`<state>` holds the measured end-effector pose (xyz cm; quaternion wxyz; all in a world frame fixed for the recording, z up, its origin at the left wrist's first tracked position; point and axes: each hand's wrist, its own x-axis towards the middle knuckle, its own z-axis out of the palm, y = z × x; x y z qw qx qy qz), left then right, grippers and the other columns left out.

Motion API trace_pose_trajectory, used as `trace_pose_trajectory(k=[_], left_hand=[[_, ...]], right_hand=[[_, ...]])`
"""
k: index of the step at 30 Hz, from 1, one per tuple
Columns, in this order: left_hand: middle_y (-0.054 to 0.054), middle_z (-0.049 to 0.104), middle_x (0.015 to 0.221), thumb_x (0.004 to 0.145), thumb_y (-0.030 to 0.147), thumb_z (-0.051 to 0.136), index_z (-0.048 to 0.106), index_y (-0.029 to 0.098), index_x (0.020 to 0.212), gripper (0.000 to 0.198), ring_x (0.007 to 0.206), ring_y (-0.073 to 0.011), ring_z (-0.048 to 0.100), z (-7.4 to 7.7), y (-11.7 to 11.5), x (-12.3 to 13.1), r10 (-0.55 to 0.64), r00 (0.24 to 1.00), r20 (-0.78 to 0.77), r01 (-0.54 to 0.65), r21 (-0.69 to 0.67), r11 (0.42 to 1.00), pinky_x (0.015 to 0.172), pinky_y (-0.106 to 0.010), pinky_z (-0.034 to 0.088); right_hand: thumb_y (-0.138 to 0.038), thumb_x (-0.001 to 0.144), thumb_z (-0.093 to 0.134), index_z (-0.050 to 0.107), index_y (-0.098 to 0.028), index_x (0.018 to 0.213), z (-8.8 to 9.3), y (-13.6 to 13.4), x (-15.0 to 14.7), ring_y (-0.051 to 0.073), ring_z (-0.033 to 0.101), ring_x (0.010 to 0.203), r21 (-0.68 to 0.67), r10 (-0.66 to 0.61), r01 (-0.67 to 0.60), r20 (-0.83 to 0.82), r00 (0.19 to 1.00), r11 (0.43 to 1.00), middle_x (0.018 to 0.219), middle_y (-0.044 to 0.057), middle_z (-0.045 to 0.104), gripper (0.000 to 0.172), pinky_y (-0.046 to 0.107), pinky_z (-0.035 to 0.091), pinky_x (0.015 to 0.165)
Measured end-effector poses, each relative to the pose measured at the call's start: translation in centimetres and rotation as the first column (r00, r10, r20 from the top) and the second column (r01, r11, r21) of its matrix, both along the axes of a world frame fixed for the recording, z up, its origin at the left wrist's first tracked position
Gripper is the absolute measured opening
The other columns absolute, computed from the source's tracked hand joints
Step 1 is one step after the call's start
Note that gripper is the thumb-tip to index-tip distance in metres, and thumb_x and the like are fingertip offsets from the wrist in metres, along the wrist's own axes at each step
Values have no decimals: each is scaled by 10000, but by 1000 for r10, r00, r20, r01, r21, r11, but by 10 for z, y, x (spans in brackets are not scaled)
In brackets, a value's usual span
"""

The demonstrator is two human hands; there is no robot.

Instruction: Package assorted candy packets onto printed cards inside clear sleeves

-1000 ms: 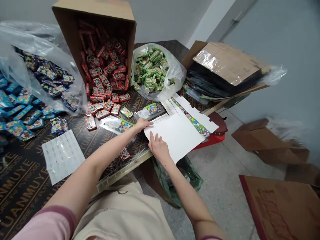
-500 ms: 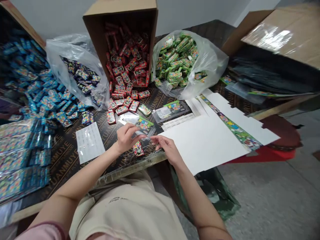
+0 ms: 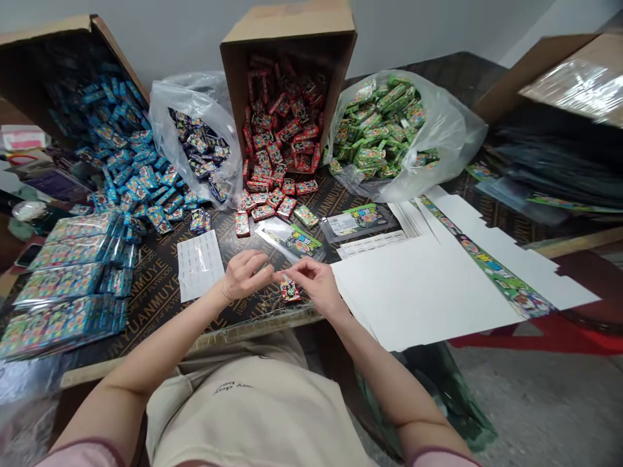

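My left hand (image 3: 248,275) and my right hand (image 3: 315,285) meet above the near edge of the table, fingers pinched together. Something small and pale shows between the fingertips, too small to name. Just under them lies a small red packet (image 3: 291,292) with a colourful print, partly covered by my right fingers. Beyond the hands is a clear plastic bag with a green and black printed header (image 3: 304,244). One green packet (image 3: 306,216) lies behind that bag. On the left rests a white sheet of printed labels (image 3: 200,264).
Blue packets (image 3: 141,181) spill from a carton at left. A plastic bag holds purple packets (image 3: 204,146); a carton (image 3: 292,29) holds red ones and another bag holds green packets (image 3: 389,117). Filled packs (image 3: 63,279) are stacked at left, white card sheets (image 3: 413,292) at right.
The view has shifted left, so the table appears further right. My hands have come closer together over the red packet, and the clear bag with the printed header lies apart from them.
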<state>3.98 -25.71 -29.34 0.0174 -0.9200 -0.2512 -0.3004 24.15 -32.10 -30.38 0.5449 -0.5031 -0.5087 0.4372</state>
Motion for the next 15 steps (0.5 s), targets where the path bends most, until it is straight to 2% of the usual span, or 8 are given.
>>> trace_pose_trajectory(k=[2,4,6,8,9,11,13,15], left_hand=[[-85,652,880,821,505,636,647,214,815,291,793,-190,637,-4,1,-6,54,998,-23,-56,-83,995,727,-323,517],[-109,652,974,866,439,597,650,201,923,250,855,-198,638,-10,-2,-15,109,993,-43,-114,-112,987,757,-321,522],[-124,646,1035,906,356,544,636,189,1014,219,901,-201,639,-17,-9,-27,152,986,-69,-159,-125,979,762,-311,528],[-128,639,1072,919,314,517,624,185,1064,222,943,-209,642,-24,-19,-41,183,980,-83,-194,-148,970,772,-311,538],[-126,637,1084,920,309,514,622,188,1076,226,958,-212,643,-28,-25,-48,204,976,-79,-215,-166,962,783,-316,542],[-115,635,1097,917,311,520,622,202,1088,228,976,-214,646,-34,-35,-62,260,964,-57,-266,-218,939,808,-332,548],[-100,637,1098,910,315,533,626,214,1087,224,971,-210,651,-39,-44,-74,314,949,-31,-310,-285,907,817,-342,552],[-92,640,1102,901,318,550,635,218,1076,219,967,-210,655,-41,-49,-84,349,937,-10,-330,-351,876,814,-351,554]], right_hand=[[-403,850,613,656,-181,769,-7,22,12,198,593,813,140,-174,137,302,937,981,827,50,657,240,346,480,789],[-358,866,595,644,-164,1033,-16,51,25,246,562,1029,182,-243,167,596,765,969,1050,108,644,261,375,447,893],[-371,826,657,469,-155,1350,-28,78,35,298,517,1135,31,-102,138,834,543,990,1210,170,579,597,412,416,922],[-417,782,711,291,-187,1478,-39,95,37,337,509,1146,-138,76,156,935,347,978,1240,203,549,845,438,397,913],[-433,763,729,258,-207,1493,-44,100,36,346,511,1140,-181,126,175,951,284,968,1229,205,552,897,445,389,910],[-431,725,764,274,-227,1485,-53,103,31,347,516,1125,-190,135,202,957,258,961,1199,198,569,927,442,383,901],[-355,663,816,356,-205,1444,-58,102,29,326,546,1063,-155,65,211,923,379,965,1123,180,610,919,411,394,867],[-243,646,810,464,-163,1365,-58,100,31,273,585,941,-113,-19,216,847,531,970,974,131,652,802,361,403,813]])
